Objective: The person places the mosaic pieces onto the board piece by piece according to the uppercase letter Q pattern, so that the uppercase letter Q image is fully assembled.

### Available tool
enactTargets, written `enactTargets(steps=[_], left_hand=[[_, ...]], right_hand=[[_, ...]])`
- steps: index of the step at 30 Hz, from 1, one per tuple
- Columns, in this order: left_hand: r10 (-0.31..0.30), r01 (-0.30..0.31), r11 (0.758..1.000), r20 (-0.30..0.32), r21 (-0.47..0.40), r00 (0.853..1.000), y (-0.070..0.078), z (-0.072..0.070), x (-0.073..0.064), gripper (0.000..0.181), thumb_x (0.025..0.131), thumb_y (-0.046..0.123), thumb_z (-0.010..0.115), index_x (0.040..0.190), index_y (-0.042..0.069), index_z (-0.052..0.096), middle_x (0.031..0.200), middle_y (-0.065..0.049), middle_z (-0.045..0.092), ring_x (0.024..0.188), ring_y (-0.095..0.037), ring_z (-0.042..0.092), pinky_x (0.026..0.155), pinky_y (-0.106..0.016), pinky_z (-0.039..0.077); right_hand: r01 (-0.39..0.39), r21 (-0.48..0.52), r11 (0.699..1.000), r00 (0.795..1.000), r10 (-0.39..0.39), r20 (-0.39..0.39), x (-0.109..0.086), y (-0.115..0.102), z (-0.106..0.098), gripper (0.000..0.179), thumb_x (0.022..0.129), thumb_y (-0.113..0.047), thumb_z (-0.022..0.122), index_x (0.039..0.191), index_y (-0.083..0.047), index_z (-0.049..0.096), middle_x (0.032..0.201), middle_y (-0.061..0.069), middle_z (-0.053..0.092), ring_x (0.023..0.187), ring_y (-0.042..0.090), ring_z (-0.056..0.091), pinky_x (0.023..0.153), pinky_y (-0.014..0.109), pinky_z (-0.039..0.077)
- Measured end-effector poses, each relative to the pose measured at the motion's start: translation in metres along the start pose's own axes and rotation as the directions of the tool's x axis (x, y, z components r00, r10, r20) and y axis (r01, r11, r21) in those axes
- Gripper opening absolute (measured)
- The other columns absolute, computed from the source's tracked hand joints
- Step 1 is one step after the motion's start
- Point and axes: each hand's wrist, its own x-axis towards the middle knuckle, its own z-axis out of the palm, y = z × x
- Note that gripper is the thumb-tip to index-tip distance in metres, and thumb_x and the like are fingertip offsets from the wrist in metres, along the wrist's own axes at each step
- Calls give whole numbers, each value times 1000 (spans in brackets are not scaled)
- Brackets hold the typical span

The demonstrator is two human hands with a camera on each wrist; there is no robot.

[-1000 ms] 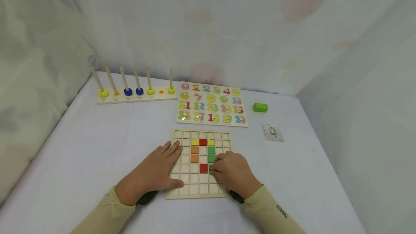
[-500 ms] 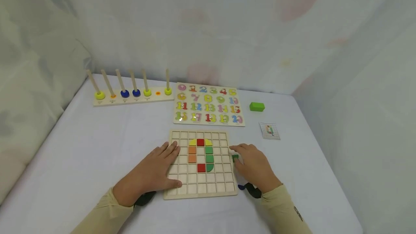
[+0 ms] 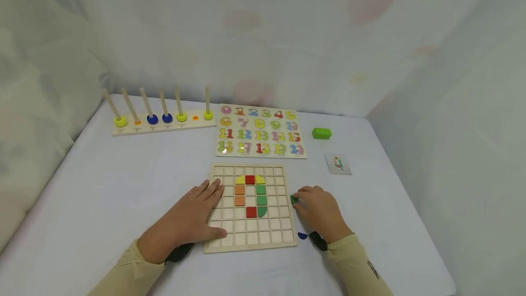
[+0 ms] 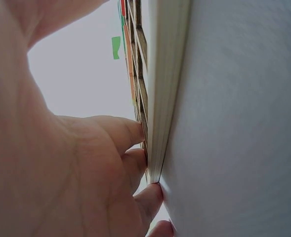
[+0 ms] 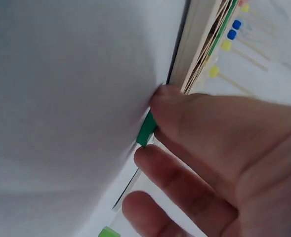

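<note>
My left hand [image 3: 187, 216] lies with spread fingers over the left edge of a wooden grid board [image 3: 246, 248]; in the left wrist view its fingertips [image 4: 135, 129] touch the board's rim. Red, orange, yellow and green tiles form part of a ring on the board, with a green quarter-round tile [image 3: 261, 212] at its lower right. Just right of the board, my right hand [image 3: 322, 209] pinches a dark green tile [image 5: 146, 129] between thumb and finger, low by the tabletop. Part of that tile is hidden by the fingers.
A dark blue rounded piece [image 3: 302, 235] lies near the board's lower right corner. Behind stand a peg stand [image 3: 164, 127] with rings and a number puzzle [image 3: 260, 153]. A small pattern card [image 3: 339, 164] and a green block [image 3: 322, 133] are at the right.
My right hand has left the board's ring, where the green quarter-round tile now shows, and moved right to another green tile, now pinched. The left hand stays on the board.
</note>
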Motion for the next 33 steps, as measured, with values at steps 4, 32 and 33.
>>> enactTargets(steps=[4,32,33], left_hand=[[2,-2,1000,-11,-7,1000,0,-1,-2,117,84,69,77,166,-2,33,173,-19,26,158,-46,22,124,-63,24],[-8,8,1000,10,-4,1000,0,-1,-4,118,85,71,76,166,-1,32,174,-17,24,159,-45,19,125,-62,22],[-4,4,1000,8,-1,1000,0,0,-2,117,85,71,75,167,-1,31,174,-17,23,160,-45,18,125,-61,22]], right_hand=[[18,-27,999,999,-18,-31,4,0,3,23,83,-21,94,103,-14,85,107,1,79,95,24,72,76,38,62],[-226,356,907,967,165,196,14,-35,-22,21,95,-7,75,115,-11,83,94,-6,75,74,13,61,62,30,53],[-216,410,886,968,139,208,16,-42,-26,21,97,-9,76,116,-13,83,94,-9,75,72,12,59,58,28,50]])
